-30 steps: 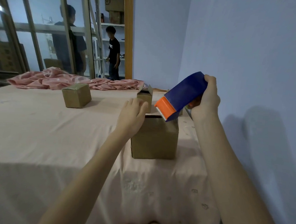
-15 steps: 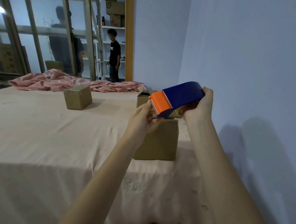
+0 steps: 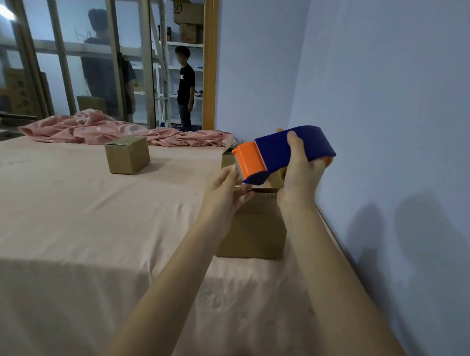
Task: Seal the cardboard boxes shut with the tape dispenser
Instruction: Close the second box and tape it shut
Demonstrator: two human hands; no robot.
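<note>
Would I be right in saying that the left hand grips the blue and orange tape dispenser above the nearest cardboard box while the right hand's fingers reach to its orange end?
Not quite: the hands are swapped. The head view shows the right hand gripping the tape dispenser above the nearest cardboard box, while the left hand reaches its fingers to the orange end.

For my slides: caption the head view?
Right hand holds tape dispenser above cardboard box; left hand picks at its orange end.

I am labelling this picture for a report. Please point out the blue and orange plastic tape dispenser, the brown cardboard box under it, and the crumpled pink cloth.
blue and orange plastic tape dispenser (image 3: pixel 299 146), head view, blue body.
brown cardboard box (image 3: pixel 255 231), head view, front wall.
crumpled pink cloth (image 3: pixel 107 131), head view, middle folds.
</note>
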